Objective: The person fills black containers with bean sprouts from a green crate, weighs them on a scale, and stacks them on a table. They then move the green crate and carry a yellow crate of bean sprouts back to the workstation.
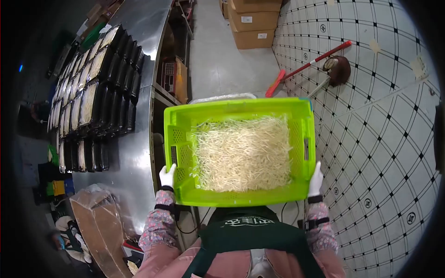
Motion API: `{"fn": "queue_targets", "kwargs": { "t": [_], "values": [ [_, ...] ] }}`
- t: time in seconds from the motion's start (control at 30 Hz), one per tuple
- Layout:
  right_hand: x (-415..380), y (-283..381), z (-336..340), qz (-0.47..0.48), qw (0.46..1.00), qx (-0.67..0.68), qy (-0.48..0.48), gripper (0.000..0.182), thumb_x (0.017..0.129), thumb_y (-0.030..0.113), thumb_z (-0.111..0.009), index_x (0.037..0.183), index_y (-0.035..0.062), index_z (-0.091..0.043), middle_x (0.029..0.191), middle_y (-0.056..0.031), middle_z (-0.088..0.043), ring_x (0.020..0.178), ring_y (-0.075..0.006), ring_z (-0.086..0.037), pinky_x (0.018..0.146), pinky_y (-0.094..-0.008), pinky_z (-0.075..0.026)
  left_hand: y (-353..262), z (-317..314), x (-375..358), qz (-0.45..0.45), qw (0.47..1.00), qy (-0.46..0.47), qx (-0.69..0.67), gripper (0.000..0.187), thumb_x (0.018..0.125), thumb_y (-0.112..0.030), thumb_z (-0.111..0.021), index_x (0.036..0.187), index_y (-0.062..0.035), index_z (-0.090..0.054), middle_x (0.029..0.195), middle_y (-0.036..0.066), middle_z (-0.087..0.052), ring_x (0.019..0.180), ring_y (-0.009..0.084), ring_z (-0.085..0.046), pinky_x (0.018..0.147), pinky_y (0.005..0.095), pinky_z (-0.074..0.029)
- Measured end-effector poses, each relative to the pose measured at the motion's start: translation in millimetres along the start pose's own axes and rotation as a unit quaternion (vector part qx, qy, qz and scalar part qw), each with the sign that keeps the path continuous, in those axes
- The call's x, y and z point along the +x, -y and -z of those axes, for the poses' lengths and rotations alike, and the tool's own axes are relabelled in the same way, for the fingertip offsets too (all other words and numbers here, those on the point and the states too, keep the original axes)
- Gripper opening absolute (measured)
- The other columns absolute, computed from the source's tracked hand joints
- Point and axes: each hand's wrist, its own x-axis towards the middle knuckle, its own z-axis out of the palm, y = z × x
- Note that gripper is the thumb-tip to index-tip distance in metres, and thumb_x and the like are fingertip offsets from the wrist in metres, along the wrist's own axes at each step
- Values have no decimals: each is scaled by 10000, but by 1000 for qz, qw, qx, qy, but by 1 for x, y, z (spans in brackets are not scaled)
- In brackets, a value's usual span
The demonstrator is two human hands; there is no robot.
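A bright green plastic crate (241,200) is held level in front of my apron. Pale bean sprouts (243,155) cover most of its bottom. My left hand (168,176), in a white glove, grips the crate's left side near the front corner. On the opposite side, my right hand (316,180), also gloved in white, holds the wall near its front corner. The fingers of both hands are partly hidden by the crate.
Left of me runs a steel table (134,185) with stacked black trays (92,88) of wrapped pale food. A lined cardboard box (95,215) is at its near end. Ahead stand cartons (252,28). A red-handled broom (310,62) leans by the tiled wall. Another person (72,238) is lower left.
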Motion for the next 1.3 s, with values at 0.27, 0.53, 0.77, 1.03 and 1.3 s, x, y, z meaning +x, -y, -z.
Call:
{"fn": "queue_targets", "kwargs": {
  "t": [0.27, 0.53, 0.77, 1.03, 1.3],
  "values": [
    [46, 49, 72, -70, 991, -9, -115, 698, 932, 587, -345, 991, -33, -660, 856, -112, -675, 758, -195, -641, 735, -307, -494, -22, -114, -55, -56, 992, 77, 82, 241, 836, -226, -680, 916, -6, -620, 798, 68, -645, 735, 128, -565, 674, 272, -456],
    [18, 42, -4, 53, 997, -47, 24, 616, 963, 520, -348, 952, -18, -645, 847, -88, -658, 779, -172, -585, 739, -306, -445, -8, -30, 7, 15, 998, 15, -59, 201, 868, -184, -645, 883, 14, -621, 753, 49, -635, 635, 120, -585, 566, 269, -472],
    [44, 46, 85, -24, 988, -99, -114, 717, 937, 591, -300, 911, -20, -675, 789, -126, -674, 737, -239, -630, 701, -358, -458, 3, -97, -75, -50, 997, 49, 35, 261, 832, -205, -686, 933, 26, -620, 818, 76, -627, 765, 129, -543, 703, 294, -449],
    [44, 58, 42, 26, 982, -170, -81, 745, 935, 612, -291, 715, -43, -570, 626, -96, -569, 599, -223, -500, 606, -392, -391, -16, -74, -24, 19, 998, 39, 35, 287, 855, -254, -661, 923, 21, -619, 775, 78, -634, 646, 134, -556, 612, 283, -462],
    [13, 23, 25, -12, 978, -170, -123, 809, 904, 663, -266, 783, -39, -649, 714, -133, -649, 691, -263, -614, 661, -388, -437, -8, -41, -30, 59, 996, 48, -46, 206, 865, -197, -647, 870, 7, -620, 762, 99, -649, 607, 159, -615, 546, 283, -500]
  ]
}}
